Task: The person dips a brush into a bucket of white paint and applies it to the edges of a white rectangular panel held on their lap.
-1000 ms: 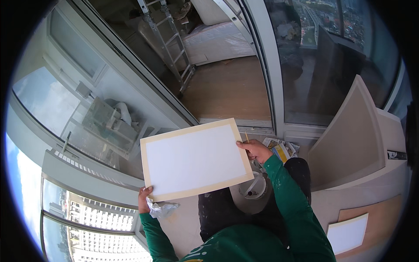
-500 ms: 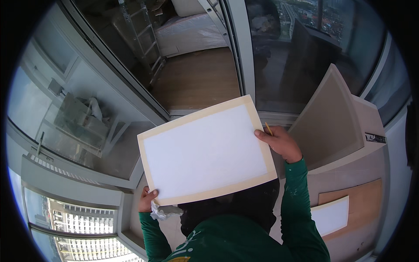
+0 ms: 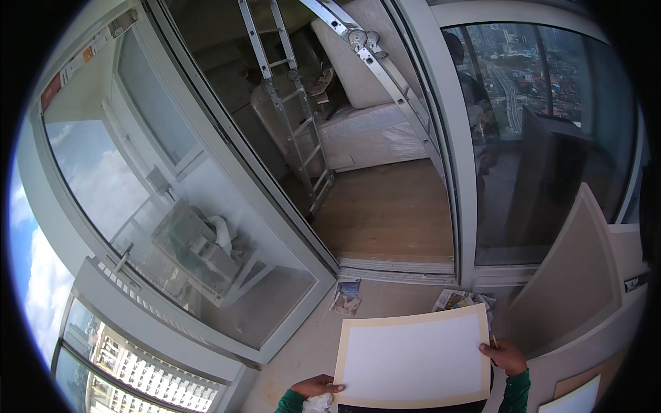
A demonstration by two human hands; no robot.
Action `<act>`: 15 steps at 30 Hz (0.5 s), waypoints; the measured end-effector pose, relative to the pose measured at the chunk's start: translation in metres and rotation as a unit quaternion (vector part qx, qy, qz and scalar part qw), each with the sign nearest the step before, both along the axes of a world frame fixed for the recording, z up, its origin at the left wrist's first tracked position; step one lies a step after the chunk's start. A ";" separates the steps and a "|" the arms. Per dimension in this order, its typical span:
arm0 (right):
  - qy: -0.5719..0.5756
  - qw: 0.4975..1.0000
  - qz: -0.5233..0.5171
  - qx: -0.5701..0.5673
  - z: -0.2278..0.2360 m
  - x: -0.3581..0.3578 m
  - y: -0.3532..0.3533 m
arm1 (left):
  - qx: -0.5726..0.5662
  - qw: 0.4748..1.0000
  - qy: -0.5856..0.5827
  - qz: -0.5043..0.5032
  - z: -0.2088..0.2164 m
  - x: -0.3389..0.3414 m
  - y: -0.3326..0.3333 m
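Observation:
A flat rectangular panel [image 3: 410, 358], white with a cream border, is held level between my two hands. My left hand [image 3: 315, 386] is closed on its left edge, the thumb on top. Crumpled white cloth or paper [image 3: 318, 403] sits just under that hand. On the panel's right edge, my right hand [image 3: 507, 356] grips with its thumb over the border. A thin yellow stick, perhaps a pencil [image 3: 494, 340], pokes up from the same hand. The fingers beneath the panel are hidden.
Ahead, a sliding-door track [image 3: 399, 270] leads to a room with an aluminium ladder [image 3: 297, 113] and a plastic-wrapped mattress [image 3: 375, 134]. Newspaper [image 3: 460, 301] lies by the sill. At right stands a pale cabinet panel [image 3: 578, 282]; another white panel [image 3: 575, 398] rests on brown board [image 3: 582, 377].
My view has lifted toward the doorway and ladder, so the panel and both hands now appear lower and farther right. Both hands keep their hold on it.

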State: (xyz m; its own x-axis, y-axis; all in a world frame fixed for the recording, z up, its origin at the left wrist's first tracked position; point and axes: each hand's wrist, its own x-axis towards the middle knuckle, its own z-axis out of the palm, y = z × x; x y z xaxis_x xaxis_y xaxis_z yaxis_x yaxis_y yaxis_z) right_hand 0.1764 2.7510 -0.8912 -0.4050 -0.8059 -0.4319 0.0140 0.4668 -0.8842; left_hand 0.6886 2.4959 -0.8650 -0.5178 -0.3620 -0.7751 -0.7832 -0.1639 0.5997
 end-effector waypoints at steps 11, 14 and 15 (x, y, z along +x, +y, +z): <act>0.028 0.998 0.056 0.004 -0.011 -0.023 -0.002 | -0.097 0.990 -0.102 -0.010 0.014 0.016 -0.060; 0.099 0.995 0.000 -0.017 0.008 -0.039 0.003 | -0.229 0.969 -0.023 0.094 0.068 0.004 -0.061; 0.142 0.989 -0.022 -0.029 0.018 -0.046 0.006 | -0.273 0.956 -0.012 0.103 0.085 -0.008 -0.061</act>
State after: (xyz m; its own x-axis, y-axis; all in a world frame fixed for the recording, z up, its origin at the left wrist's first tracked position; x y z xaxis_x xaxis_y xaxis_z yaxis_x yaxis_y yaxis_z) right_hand 0.1306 2.7567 -0.8733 -0.5387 -0.8044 -0.2503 -0.2187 0.4204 -0.8806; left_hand 0.6802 2.4353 -0.7803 -0.3770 -0.8086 -0.4516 -0.7825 0.0171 0.6225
